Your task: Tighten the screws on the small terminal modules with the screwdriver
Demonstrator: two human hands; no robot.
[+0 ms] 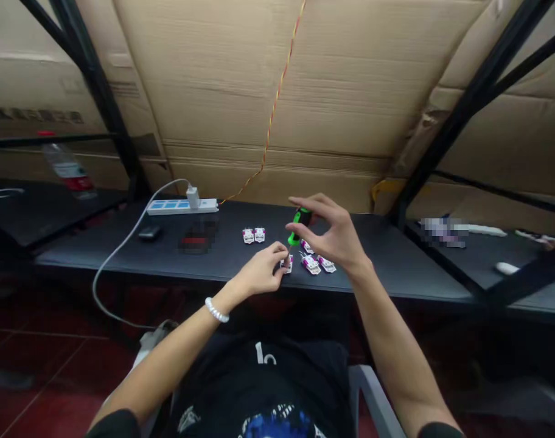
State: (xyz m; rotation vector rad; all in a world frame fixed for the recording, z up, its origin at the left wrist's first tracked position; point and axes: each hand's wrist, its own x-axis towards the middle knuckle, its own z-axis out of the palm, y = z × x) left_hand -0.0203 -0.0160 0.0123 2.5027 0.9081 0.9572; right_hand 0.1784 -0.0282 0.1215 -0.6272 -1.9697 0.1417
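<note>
A long, dark grey matte tabletop [241, 258] runs across the view, set against a wall of large brown corrugated cardboard sheets [332, 79] braced by slanting black metal frame bars [469, 103]. A thin red-and-yellow twisted wire [275, 103] hangs down the cardboard to the table's back edge. The floor beneath is dark red tile [44, 359].

The right hand [332, 234] hovers above the table near its middle, its thumb and fingertips closed around the top of a small screwdriver with a green and black handle [299, 225], which stands roughly upright with its tip pointing down. The left hand [259, 271], with a white bead bracelet [216, 311] on the wrist, rests at the front edge of the table; its fingers are curled together and pinch a small white and purple plastic part [287, 263] just under the screwdriver's tip. Whether the tip touches the part is too small to tell.

Three more white and purple parts [317, 263] lie just beside the hands, partly under the right palm, and a pair of the same parts [254, 235] sits a little to the left, apart from them.

Further left lie a white and blue power strip [179, 206] with a white plug and cable, and a small dark object [150, 232]. A clear plastic bottle with a red label [67, 164] stands on the neighbouring surface at far left.
</note>
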